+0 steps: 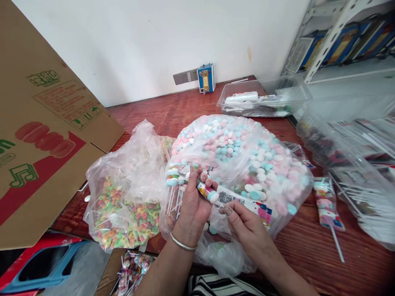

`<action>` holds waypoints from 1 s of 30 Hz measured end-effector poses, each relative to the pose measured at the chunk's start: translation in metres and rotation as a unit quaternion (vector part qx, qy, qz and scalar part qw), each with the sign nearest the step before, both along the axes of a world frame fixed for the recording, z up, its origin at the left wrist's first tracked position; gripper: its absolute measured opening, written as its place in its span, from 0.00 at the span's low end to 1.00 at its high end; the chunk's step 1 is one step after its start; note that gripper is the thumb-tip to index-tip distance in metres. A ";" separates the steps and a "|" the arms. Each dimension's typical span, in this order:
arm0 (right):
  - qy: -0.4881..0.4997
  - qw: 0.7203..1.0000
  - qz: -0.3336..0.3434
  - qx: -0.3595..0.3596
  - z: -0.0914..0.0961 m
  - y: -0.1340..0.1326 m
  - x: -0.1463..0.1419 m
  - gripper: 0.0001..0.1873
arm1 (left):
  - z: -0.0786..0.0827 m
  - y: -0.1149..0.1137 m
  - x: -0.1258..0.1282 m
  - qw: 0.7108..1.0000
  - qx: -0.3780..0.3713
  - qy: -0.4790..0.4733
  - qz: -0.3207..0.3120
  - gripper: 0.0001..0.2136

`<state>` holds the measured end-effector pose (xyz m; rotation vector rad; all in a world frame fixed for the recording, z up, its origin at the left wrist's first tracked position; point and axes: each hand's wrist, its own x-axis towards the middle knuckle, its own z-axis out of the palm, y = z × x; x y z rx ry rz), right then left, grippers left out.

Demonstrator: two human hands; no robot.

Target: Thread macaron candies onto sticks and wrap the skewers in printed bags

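Note:
My left hand point(193, 205) is wrapped round a wrapped candy skewer point(206, 191), whose clear printed sleeve shows a pale blue and white piece at the near end. At that end the fingertips of my right hand point(247, 228) are pinched together; what lies between them is too small to make out. Below both hands is a large clear bag of pink, white and blue marshmallows point(259, 168). A printed flat wrapper point(247, 202) rests on the bag beside my right hand. Several candy skewers with white sticks point(174, 201) lie left of my left hand.
To the left are a bag of coloured ring candies point(138, 218) and a cardboard box point(43, 135). A wrapped skewer point(327, 205) lies on the right. Clear plastic bins point(333, 160) hold wrappers and sticks. Lollipops point(132, 267) lie below the table edge.

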<state>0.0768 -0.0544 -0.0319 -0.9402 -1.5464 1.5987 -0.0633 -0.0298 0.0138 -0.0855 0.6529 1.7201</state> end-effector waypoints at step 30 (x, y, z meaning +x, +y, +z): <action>-0.131 0.974 -0.113 0.148 0.004 0.009 0.002 0.13 | -0.012 -0.008 0.017 0.975 0.005 0.196 -0.108 0.15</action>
